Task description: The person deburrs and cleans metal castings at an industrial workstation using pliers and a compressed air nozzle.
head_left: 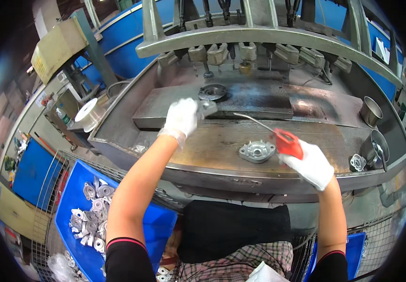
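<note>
White gloves cover both my hands. My left hand [182,116] is closed on a grey metal casting [207,108], blurred by motion, just in front of a dark round fixture [212,92] on the raised steel block. In my right hand [312,165] is a red air blow gun [288,144]; its long thin bent nozzle points left over the bench. Below the nozzle, a silvery metal casting [257,151] with two eared ends and a round centre lies flat on the worn bench top [212,145], touched by neither hand.
Heavy clamps [218,54] hang from the machine's curved frame [278,36] above the bench. Metal cups [372,112] and another casting [358,162] stand at the right. A blue bin [158,223] of castings sits at lower left, beside a wire cage. A white spool [90,114] is further left.
</note>
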The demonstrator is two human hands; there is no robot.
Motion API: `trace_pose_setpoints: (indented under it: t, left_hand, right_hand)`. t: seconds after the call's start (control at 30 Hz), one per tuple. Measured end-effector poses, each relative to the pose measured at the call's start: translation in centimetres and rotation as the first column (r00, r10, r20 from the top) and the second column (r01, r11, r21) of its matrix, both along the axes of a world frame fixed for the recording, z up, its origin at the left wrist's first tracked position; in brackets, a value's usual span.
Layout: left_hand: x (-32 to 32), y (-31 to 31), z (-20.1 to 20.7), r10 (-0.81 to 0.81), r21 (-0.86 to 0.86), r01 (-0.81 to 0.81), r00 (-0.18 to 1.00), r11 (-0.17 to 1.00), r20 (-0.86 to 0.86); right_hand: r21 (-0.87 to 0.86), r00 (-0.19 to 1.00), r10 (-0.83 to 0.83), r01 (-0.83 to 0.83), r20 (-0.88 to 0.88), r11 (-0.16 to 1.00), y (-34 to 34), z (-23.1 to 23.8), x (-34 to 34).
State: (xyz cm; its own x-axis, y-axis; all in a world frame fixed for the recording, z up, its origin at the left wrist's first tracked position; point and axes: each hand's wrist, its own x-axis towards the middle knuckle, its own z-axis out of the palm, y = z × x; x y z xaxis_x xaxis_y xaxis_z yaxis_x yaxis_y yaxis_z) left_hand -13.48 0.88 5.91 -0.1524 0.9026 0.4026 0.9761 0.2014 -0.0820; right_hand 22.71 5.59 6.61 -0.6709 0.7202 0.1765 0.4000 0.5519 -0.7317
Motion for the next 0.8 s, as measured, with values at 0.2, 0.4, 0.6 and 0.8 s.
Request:
trace_pose_setpoints:
  t: [0.2, 0.4, 0.6, 0.8]
  left_hand:
    - [-0.9, 7.1, -0.9, 0.079, 0.194, -0.063, 0.994, 0.979, -0.076]
    - [-1.8, 10.6, -2.4, 0.176, 0.230, -0.180, 0.984, 0.956, 0.036]
    - [-2.0, 12.3, -2.5, 0.246, 0.136, -0.236, 0.967, 0.962, -0.063]
    - [-1.5, 12.1, -2.9, 0.232, 0.163, -0.234, 0.972, 0.958, 0.030]
  right_hand:
    - [-0.458, 0.897, -0.194, -0.011, -0.397, 0.889, 1.8, -4.9, 7.3]
    - [-0.508, 0.909, -0.262, 0.067, -0.324, 0.859, 3.7, -6.0, 7.9]
    - [-0.568, 0.902, -0.259, 0.018, -0.346, 0.823, 3.9, -5.5, 7.6]
    - [-0.562, 0.911, -0.264, 0.043, -0.318, 0.826, 3.8, -5.7, 7.8]
